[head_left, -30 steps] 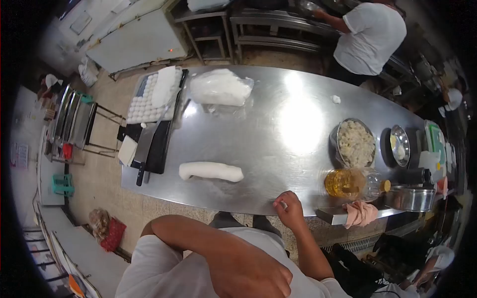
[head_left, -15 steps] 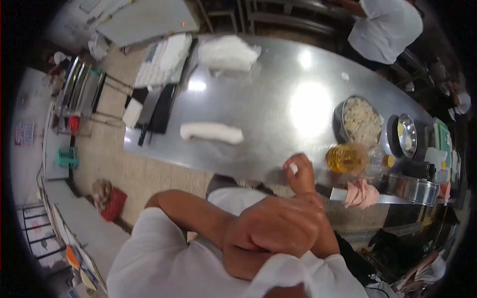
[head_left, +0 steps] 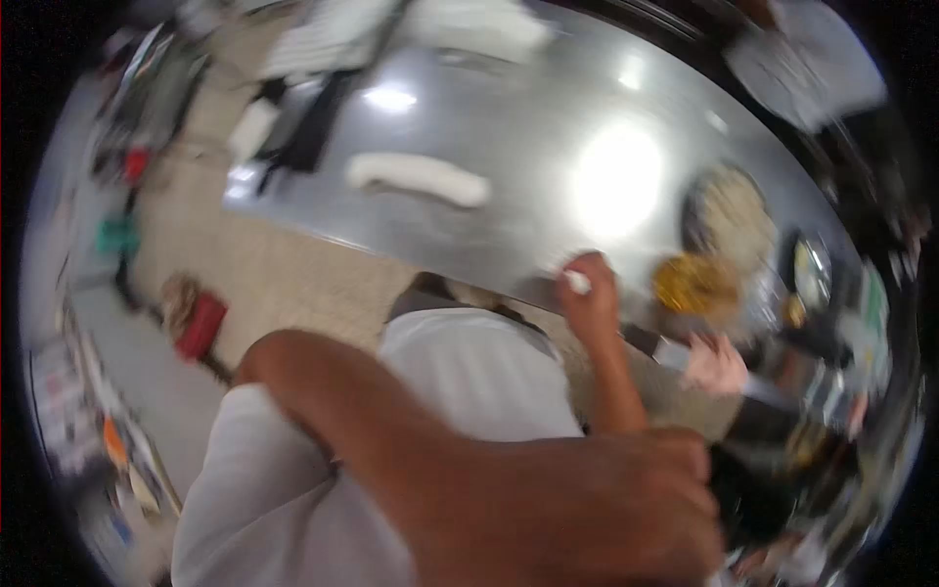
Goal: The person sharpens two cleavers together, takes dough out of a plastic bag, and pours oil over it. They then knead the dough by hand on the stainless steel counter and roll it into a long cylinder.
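Note:
My right hand (head_left: 590, 289) is at the near edge of the steel table (head_left: 469, 108), fingers curled around a small white lump (head_left: 577, 282) that looks like dough. My left arm crosses in front of my body, and my left hand (head_left: 587, 499) looms large and blurred close to the camera, over my right forearm. Its fingers are smeared, and whatever they may hold is hidden. A thick white roll, apparently dough (head_left: 419, 178), lies on the table to the left of my right hand, touched by neither hand.
On the right stand a bowl of pale shredded food (head_left: 736, 215), a bottle of yellow oil (head_left: 694, 284) and a pink cloth (head_left: 716, 365). A white bundle (head_left: 479, 27) and a dark-handled tool (head_left: 311, 127) lie at the far left. Another person (head_left: 807, 64) stands across the table.
My left hand has moved right and closer to the camera, further across my right arm. The right hand still holds the white lump. The view has tilted, shifting the table upward.

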Demonstrator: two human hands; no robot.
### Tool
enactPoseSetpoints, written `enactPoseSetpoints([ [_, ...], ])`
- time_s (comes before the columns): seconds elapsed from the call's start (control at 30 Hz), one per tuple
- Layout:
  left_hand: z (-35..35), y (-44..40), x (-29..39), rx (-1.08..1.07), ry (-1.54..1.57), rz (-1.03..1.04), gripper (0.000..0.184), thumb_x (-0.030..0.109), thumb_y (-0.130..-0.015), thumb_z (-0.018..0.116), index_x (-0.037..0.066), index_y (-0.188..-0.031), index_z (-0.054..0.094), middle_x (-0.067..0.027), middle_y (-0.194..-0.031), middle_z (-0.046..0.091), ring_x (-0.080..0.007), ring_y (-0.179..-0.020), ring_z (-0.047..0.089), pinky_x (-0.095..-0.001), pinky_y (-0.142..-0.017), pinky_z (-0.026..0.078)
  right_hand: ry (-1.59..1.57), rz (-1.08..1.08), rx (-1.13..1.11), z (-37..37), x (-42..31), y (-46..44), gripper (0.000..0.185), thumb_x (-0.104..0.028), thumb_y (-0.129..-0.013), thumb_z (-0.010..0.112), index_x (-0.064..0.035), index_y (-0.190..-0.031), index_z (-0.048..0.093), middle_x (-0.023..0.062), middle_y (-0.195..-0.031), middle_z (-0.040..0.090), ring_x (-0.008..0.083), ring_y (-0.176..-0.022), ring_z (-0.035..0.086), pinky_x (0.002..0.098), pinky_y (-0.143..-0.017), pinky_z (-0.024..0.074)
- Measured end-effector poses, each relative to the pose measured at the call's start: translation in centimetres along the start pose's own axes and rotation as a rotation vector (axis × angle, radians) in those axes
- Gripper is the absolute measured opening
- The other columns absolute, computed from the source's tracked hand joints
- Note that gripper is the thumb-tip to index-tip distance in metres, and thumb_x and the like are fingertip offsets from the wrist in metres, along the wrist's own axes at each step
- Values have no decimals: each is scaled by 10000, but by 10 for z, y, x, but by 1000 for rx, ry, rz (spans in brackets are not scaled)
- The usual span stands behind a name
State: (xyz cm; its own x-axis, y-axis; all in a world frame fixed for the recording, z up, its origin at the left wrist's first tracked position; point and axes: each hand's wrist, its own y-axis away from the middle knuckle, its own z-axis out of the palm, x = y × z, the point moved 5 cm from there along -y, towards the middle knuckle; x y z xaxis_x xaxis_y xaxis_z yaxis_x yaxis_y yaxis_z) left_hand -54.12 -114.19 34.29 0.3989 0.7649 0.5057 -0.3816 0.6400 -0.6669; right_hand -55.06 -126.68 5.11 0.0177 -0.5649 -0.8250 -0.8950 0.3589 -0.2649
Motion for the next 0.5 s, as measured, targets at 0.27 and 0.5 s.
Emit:
enactPoseSetpoints([
  [0.27,-28,17,62,-145,-330,-186,270,264,-936,609,94,-734,555,-71,-709,539,-263,-548,498,-438,-644,420,-36,117,-149,50,-33,-40,133,-73,-841,731,-29,-955,681,146,-970,644,337,-848,631,431,-795,506],
  [0.5,-172,112,84,-497,-678,-636,252,321,-992,607,95,-966,716,-70,-970,674,-306,-914,639,-456,-840,474,89,55,-103,155,-64,-116,316,-191,-922,684,-15,-1180,634,177,-1180,602,291,-862,651,391,-744,535],
])
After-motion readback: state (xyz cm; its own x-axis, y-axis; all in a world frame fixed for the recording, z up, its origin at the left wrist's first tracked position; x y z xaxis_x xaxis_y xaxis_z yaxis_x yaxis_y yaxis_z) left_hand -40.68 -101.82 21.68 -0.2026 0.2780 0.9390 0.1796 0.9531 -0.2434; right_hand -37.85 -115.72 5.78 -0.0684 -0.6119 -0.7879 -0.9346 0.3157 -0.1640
